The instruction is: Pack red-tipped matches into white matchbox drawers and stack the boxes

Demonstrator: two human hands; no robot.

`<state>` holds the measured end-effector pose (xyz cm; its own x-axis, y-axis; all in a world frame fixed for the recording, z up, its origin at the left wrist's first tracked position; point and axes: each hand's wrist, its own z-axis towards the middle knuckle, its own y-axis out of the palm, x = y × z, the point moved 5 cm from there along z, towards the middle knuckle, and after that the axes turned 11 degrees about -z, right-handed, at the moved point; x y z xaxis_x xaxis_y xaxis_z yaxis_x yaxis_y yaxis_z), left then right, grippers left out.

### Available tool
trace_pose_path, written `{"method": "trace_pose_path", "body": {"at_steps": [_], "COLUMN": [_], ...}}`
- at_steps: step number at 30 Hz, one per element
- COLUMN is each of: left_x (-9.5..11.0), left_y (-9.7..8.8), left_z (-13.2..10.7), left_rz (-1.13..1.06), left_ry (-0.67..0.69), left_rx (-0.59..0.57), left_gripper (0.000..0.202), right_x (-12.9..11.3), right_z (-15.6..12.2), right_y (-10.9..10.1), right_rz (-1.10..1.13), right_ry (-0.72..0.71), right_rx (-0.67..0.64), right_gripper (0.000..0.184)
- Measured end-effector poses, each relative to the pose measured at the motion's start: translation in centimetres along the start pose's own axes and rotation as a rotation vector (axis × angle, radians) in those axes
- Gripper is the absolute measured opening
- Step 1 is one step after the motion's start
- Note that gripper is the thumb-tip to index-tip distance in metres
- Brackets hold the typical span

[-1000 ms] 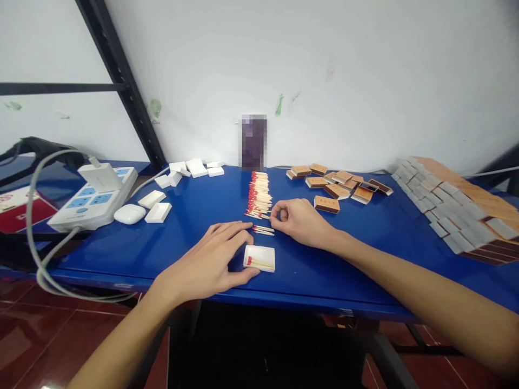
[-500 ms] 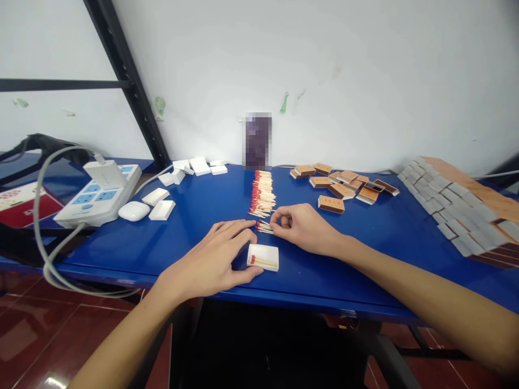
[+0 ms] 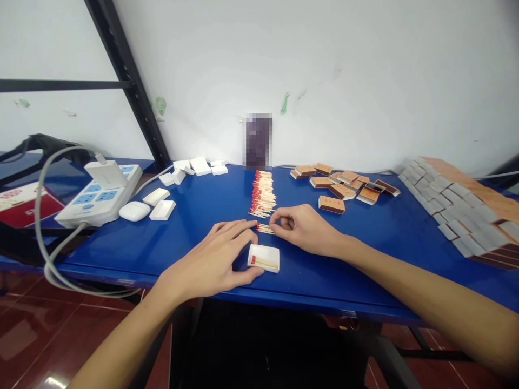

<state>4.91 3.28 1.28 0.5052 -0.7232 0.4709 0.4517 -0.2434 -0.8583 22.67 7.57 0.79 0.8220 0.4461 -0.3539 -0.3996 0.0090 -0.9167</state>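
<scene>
Between the thumb and bent index finger of my left hand (image 3: 214, 259) sits a white matchbox tray (image 3: 271, 252), with several red-headed matches (image 3: 265, 263) along its near side. My left hand's longer fingers stretch flat past the tray, their tips at the red heads of a small row of matches (image 3: 263, 229) on the table. At the stick ends of that row, my right hand (image 3: 302, 229) is closed in a pinch, thumb against index finger. Just beyond lies a long pile of loose matches (image 3: 263, 194), heads to the left.
Empty white trays (image 3: 162, 209) lie at the left and back. Orange matchbox sleeves (image 3: 331, 204) are scattered right of the pile, and a large stack of matchboxes (image 3: 458, 216) stands far right. A power strip (image 3: 101, 197) and white earbud case (image 3: 134, 211) are on the left.
The small row of matches between my hands looks straighter and more even at the heads. Both hands and the tray stay almost in place.
</scene>
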Motion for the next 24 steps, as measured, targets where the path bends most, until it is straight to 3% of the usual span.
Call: {"method": "trace_pose_path", "body": {"at_steps": [9, 24], "left_x": [0.0, -0.1], "left_y": [0.1, 0.1], "left_z": [0.0, 0.0], "left_rz": [0.008, -0.032], "left_ry": [0.004, -0.002], "left_rx": [-0.004, 0.017], "left_gripper": [0.028, 0.029], "right_x": [0.6, 0.2], "right_z": [0.9, 1.7], "right_y": [0.0, 0.2], "right_rz": [-0.013, -0.026], "right_ry": [-0.01, -0.027], "right_rx": [0.145, 0.057], "right_gripper": [0.02, 0.021]}}
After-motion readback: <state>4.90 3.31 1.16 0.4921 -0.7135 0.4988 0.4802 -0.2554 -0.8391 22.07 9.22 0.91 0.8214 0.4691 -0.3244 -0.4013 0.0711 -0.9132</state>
